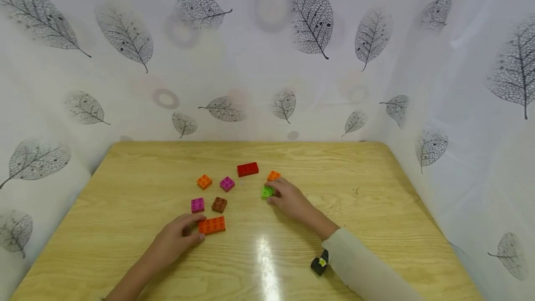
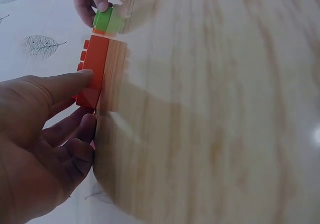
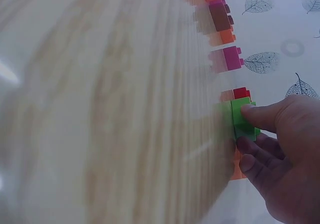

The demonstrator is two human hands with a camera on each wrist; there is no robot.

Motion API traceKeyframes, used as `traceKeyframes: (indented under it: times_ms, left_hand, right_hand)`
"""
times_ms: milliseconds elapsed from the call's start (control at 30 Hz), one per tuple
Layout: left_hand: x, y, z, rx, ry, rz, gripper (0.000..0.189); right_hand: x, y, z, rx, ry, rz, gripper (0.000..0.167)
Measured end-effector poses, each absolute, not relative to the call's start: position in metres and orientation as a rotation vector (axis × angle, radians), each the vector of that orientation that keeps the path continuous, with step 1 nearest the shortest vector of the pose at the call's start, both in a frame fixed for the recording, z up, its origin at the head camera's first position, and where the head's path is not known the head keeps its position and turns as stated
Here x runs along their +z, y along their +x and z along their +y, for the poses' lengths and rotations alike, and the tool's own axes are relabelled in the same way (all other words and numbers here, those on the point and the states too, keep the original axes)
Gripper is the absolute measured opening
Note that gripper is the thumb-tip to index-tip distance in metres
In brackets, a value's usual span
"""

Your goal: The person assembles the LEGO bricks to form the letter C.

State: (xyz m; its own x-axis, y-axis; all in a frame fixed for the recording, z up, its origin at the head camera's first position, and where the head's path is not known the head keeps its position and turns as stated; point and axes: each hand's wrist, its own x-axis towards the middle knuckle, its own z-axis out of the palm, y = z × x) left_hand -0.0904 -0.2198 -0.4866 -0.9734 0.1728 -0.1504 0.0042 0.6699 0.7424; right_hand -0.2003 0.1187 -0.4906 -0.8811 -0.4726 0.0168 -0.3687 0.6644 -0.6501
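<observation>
My left hand (image 1: pixel 171 240) grips the left end of a long orange-red toy building brick (image 1: pixel 214 225) that lies on the table. In the left wrist view the thumb presses the near side of this brick (image 2: pixel 96 58), and the fingertips are partly hidden behind it. Farther back, my right hand (image 1: pixel 292 201) pinches a small green brick (image 1: pixel 266 193), its thumb on the near side. The right wrist view shows the green brick (image 3: pixel 242 116) between thumb and fingers, low at the table surface. Just behind that hand sits an orange brick (image 1: pixel 273 175), partly covered by the fingers.
Left of centre lie a brown brick (image 1: pixel 219 204), two magenta bricks (image 1: pixel 198 205) and another orange brick (image 1: pixel 204 181). A long red brick (image 1: pixel 248 169) lies farther back. The wooden table (image 1: pixel 376 189) meets leaf-patterned curtains (image 1: pixel 251 68). A black object (image 1: pixel 319 265) sits by the right sleeve.
</observation>
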Motion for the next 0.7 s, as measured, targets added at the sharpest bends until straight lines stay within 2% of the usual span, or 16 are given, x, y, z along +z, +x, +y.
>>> traceKeyframes:
  times_ms: [700]
  left_hand:
    - [-0.489,-0.095,-0.206,1.181,0.171,2.669,0.04]
  right_hand:
    - [-0.49,-0.198,0.121,-1.053,-0.702,2.703,0.042]
